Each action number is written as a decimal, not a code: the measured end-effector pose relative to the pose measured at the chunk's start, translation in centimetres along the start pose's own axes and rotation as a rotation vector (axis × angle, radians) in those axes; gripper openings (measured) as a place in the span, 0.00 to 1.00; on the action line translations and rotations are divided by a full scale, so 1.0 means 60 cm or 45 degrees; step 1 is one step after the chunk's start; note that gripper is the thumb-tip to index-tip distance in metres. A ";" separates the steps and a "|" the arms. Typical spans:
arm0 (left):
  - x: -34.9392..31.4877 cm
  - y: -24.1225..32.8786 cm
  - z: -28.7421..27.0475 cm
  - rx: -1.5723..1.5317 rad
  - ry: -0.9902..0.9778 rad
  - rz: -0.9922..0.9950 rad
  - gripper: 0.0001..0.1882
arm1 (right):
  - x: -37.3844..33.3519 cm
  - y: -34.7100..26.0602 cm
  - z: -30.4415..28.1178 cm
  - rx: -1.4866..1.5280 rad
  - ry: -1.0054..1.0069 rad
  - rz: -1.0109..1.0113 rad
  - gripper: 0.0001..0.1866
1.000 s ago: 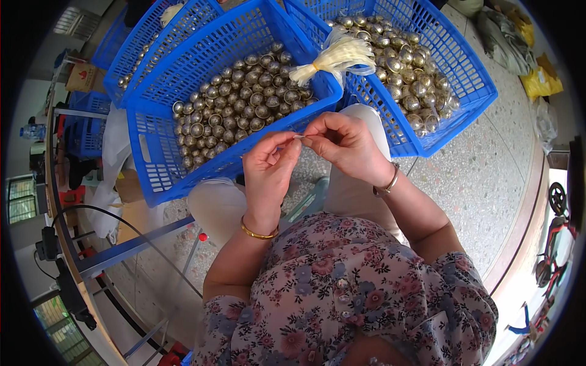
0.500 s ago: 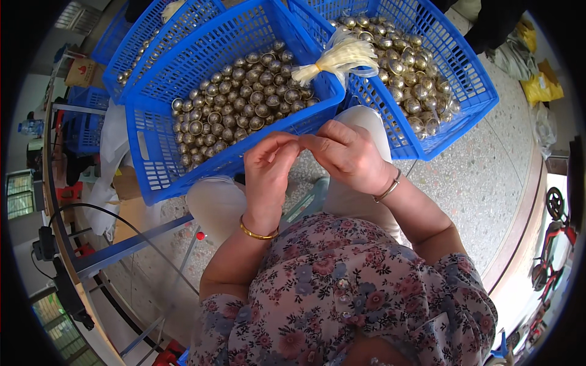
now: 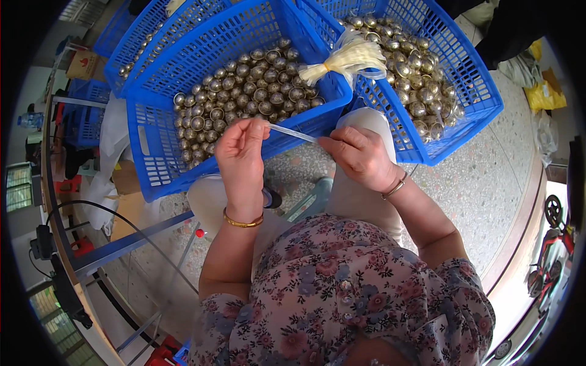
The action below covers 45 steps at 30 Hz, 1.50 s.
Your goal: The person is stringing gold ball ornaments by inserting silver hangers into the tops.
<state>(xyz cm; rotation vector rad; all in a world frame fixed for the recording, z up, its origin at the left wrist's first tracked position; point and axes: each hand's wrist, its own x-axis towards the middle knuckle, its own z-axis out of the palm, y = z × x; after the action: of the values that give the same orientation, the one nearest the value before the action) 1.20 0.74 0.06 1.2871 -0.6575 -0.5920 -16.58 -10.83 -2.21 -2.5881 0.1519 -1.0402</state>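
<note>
A narrow whitish translucent strip [image 3: 293, 132] is stretched between my two hands, over my lap. One end is pinched by the thumb and fingers of my left hand [image 3: 243, 155], beside the near rim of a blue basket [image 3: 241, 154]. My right hand [image 3: 360, 155] grips the other end, above my right knee. Inside that basket lie many round metallic balls [image 3: 244, 91], silver and brownish. A bundle of pale strips [image 3: 348, 60], tied with a yellow band, rests over the basket's right corner.
To the right, another blue basket [image 3: 470, 91] holds similar balls in clear plastic. More blue baskets [image 3: 122, 58] stand at the far left. A metal table frame [image 3: 131, 244] with a cable is at my left. Yellow bags [image 3: 545, 96] lie on the floor at far right.
My hands, together half a second ago, have moved apart, the left one going leftward. The strip now shows taut between them.
</note>
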 end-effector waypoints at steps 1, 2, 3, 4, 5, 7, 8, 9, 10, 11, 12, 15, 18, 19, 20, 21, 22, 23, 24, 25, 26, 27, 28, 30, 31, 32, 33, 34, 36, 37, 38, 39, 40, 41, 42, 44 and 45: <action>0.003 0.003 -0.004 0.157 0.016 0.103 0.03 | -0.004 0.001 -0.004 0.010 -0.098 0.049 0.16; 0.007 0.006 -0.005 0.274 -0.010 0.224 0.01 | -0.003 0.002 -0.007 0.020 -0.195 0.099 0.16; 0.003 0.006 -0.010 0.280 -0.006 0.221 0.01 | 0.004 -0.004 -0.010 0.029 -0.195 0.098 0.16; -0.002 0.003 -0.012 0.519 -0.085 0.352 0.01 | 0.015 -0.010 -0.019 0.123 -0.181 0.186 0.15; -0.006 0.000 -0.015 0.758 -0.166 0.483 0.03 | 0.025 -0.016 -0.024 0.217 -0.166 0.273 0.15; -0.017 -0.006 0.002 0.739 -0.188 0.523 0.04 | 0.042 -0.020 -0.023 0.391 -0.185 0.346 0.19; -0.024 -0.005 0.008 0.784 -0.224 0.561 0.04 | 0.050 -0.027 -0.018 0.746 -0.203 0.525 0.20; -0.027 -0.005 0.013 0.833 -0.254 0.604 0.04 | 0.060 -0.031 -0.011 1.106 -0.219 0.695 0.21; -0.027 -0.008 0.017 0.810 -0.267 0.639 0.05 | 0.053 -0.029 0.016 1.424 -0.156 0.745 0.21; -0.027 -0.007 0.022 0.815 -0.260 0.641 0.05 | 0.053 -0.026 0.015 1.429 -0.161 0.739 0.21; -0.026 -0.004 0.021 0.855 -0.238 0.691 0.05 | 0.056 -0.024 0.016 1.612 -0.307 0.974 0.20; -0.024 -0.003 0.012 0.911 -0.216 0.750 0.06 | 0.056 -0.026 0.037 1.713 -0.359 1.205 0.15; -0.024 -0.010 0.011 0.997 -0.196 0.869 0.08 | 0.049 -0.022 0.050 1.414 -0.205 1.026 0.08; -0.022 -0.012 0.010 1.003 -0.189 0.862 0.08 | 0.052 -0.021 0.051 1.421 -0.215 1.027 0.08; -0.018 -0.014 0.009 1.029 -0.183 0.868 0.08 | 0.053 -0.017 0.052 1.134 -0.227 0.842 0.07; -0.015 -0.017 0.007 1.057 -0.176 0.872 0.08 | 0.055 -0.013 0.053 0.851 -0.236 0.654 0.05; -0.011 -0.024 0.003 1.052 -0.179 0.844 0.08 | 0.061 -0.010 0.054 0.862 -0.247 0.652 0.05; -0.005 -0.028 0.000 1.061 -0.169 0.834 0.08 | 0.069 -0.006 0.056 0.599 -0.235 0.433 0.05; 0.002 -0.034 -0.003 1.018 -0.172 0.780 0.08 | 0.076 -0.002 0.061 0.338 -0.217 0.212 0.05; 0.009 -0.040 -0.007 0.976 -0.174 0.727 0.07 | 0.081 0.004 0.068 0.353 -0.225 0.207 0.05; 0.016 -0.049 -0.013 0.987 -0.162 0.717 0.07 | 0.085 0.010 0.075 0.284 -0.271 0.175 0.06; 0.024 -0.058 -0.020 0.868 -0.202 0.557 0.06 | 0.090 0.017 0.084 0.217 -0.316 0.139 0.07; 0.033 -0.065 -0.028 0.745 -0.237 0.398 0.06 | 0.095 0.023 0.095 0.184 -0.327 0.116 0.07; 0.048 -0.071 -0.040 0.682 -0.265 0.167 0.05 | 0.105 0.035 0.111 0.218 -0.354 0.110 0.07; 0.058 -0.073 -0.046 0.601 -0.305 -0.054 0.04 | 0.108 0.040 0.118 0.233 -0.376 0.115 0.08; 0.071 -0.076 -0.056 0.604 -0.289 -0.067 0.04 | 0.108 0.045 0.126 0.270 -0.332 0.129 0.07; 0.087 -0.080 -0.069 0.588 -0.456 -0.021 0.02 | 0.111 0.049 0.128 0.286 -0.349 0.127 0.07; 0.106 -0.085 -0.082 0.565 -0.625 0.024 0.02 | 0.114 0.054 0.127 0.405 -0.365 0.198 0.07; 0.167 -0.090 -0.128 0.669 -0.621 -0.032 0.04 | 0.110 0.065 0.139 0.661 -0.358 0.330 0.06; 0.200 -0.098 -0.159 0.767 -0.638 -0.069 0.06 | 0.110 0.070 0.138 0.670 -0.381 0.347 0.06; 0.229 -0.108 -0.199 1.011 -0.563 -0.124 0.07 | 0.116 0.072 0.137 0.744 -0.440 0.385 0.06; 0.262 -0.127 -0.241 1.236 -0.504 -0.175 0.08 | 0.119 0.076 0.134 0.798 -0.502 0.434 0.06; 0.289 -0.156 -0.305 1.350 -0.414 -0.165 0.09 | 0.125 0.076 0.135 0.868 -0.517 0.438 0.05; 0.296 -0.192 -0.382 1.463 -0.312 -0.156 0.09 | 0.134 0.073 0.142 0.897 -0.540 0.431 0.05; 0.302 -0.215 -0.436 1.664 -0.333 -0.329 0.10 | 0.138 0.073 0.144 0.909 -0.577 0.437 0.05; 0.294 -0.262 -0.513 1.852 -0.375 -0.511 0.12 | 0.142 0.080 0.151 0.930 -0.594 0.438 0.06; 0.281 -0.286 -0.543 2.041 -0.598 -0.671 0.14 | 0.143 0.083 0.155 0.935 -0.599 0.455 0.06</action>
<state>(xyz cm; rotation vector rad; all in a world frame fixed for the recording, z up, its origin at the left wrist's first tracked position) 35.89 7.08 -19.83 2.9201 -1.2861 -0.8135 -3.83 -14.86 -4.66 -1.9526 0.0852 -0.2582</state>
